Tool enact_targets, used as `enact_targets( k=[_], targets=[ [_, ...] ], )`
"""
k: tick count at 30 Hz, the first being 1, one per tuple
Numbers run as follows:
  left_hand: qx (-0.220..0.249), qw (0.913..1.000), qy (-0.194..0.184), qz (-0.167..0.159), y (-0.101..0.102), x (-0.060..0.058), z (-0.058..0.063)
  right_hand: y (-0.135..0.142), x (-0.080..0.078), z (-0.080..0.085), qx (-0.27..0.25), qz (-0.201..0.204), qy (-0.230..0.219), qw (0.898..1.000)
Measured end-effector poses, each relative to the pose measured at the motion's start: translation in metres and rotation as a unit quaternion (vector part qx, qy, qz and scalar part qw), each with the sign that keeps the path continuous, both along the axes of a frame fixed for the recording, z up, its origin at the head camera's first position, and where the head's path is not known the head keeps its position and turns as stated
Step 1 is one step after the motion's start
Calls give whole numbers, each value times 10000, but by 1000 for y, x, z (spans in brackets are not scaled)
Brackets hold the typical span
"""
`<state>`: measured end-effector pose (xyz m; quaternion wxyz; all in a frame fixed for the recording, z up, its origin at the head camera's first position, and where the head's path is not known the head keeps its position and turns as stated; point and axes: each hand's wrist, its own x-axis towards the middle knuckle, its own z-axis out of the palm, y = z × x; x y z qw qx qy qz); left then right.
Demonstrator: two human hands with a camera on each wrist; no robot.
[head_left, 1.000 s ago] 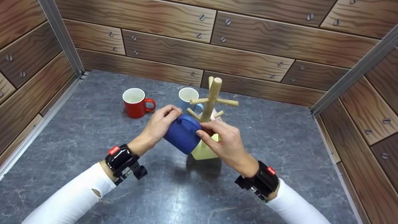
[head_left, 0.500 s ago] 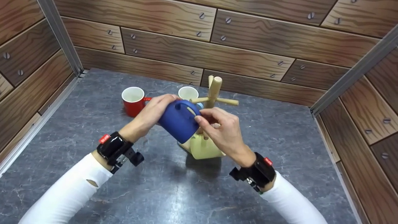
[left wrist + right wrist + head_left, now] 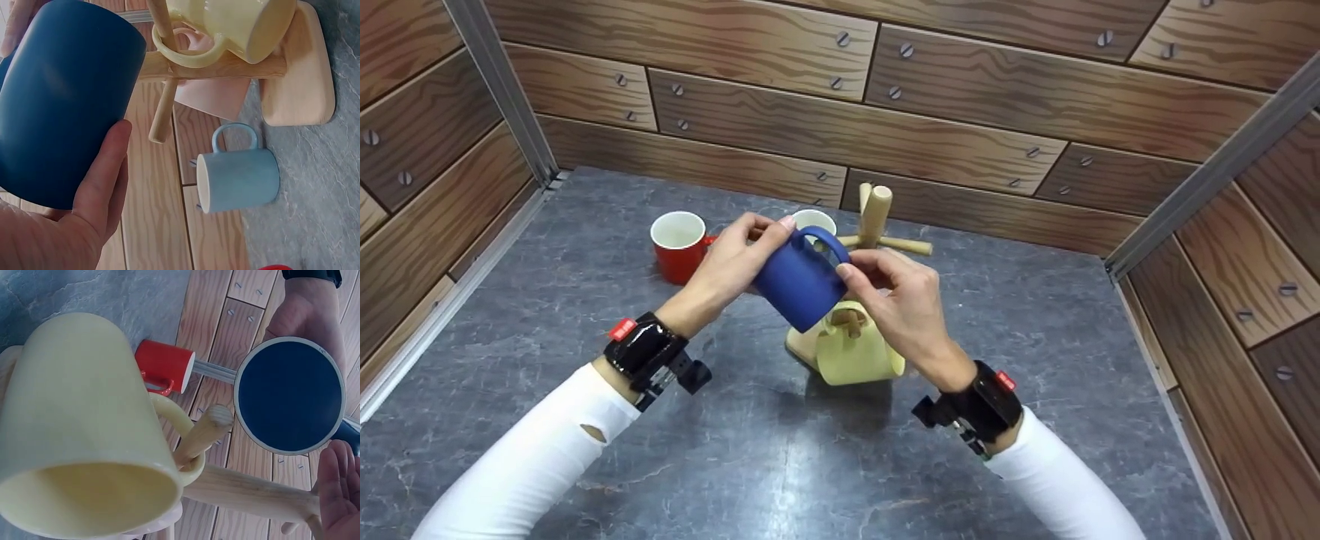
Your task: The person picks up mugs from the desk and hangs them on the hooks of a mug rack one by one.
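Note:
A dark blue mug (image 3: 796,289) is held tilted in the air, its handle facing up and right in the head view. The left hand (image 3: 737,256) grips its body from the left. At the handle, the right hand (image 3: 901,304) pinches with thumb and fingers. Just behind stands a wooden mug tree (image 3: 875,214), its lower pegs partly covered by the blue mug and right hand. From a peg below hangs a yellow mug (image 3: 855,358) by its handle. In the left wrist view, a pink mug (image 3: 216,97) shows behind the tree's post.
On the grey marbled table (image 3: 697,465), a red mug (image 3: 676,251) stands upright at the back left. A light blue mug (image 3: 242,179) stands behind the tree, mostly covered in the head view. Wood-patterned walls (image 3: 960,112) enclose the back and sides.
Both hands have raised the blue mug, uncovering more of the yellow mug. Half a second ago, a peg showed through the blue handle's loop. The mugs on the table have stayed put.

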<state>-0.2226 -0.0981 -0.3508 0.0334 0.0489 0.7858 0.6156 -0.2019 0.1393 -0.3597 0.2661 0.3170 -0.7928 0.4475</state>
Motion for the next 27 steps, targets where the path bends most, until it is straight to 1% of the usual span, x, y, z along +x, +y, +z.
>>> enact_targets(
  k=[4, 9, 13, 20, 27],
  targets=[
    [-44, 9999, -10, 158, 3, -4, 0, 1, -2, -1, 18, -92, -25, 10000],
    [-180, 9996, -59, 232, 6, -9, -2, 3, -4, -4, 40, -220, 54, 9997],
    [-345, 9989, 78, 307, 8, -11, -2, 5, -4, -6, 119, -227, 60, 9997],
    [-660, 9965, 285, 419, 14, -17, -2, 9, -4, -10, 181, -279, -95, 9994],
    [-822, 9934, 531, 592, 22, -22, -2, 14, -7, -13, 176, -358, -288, 9988]
  ],
)
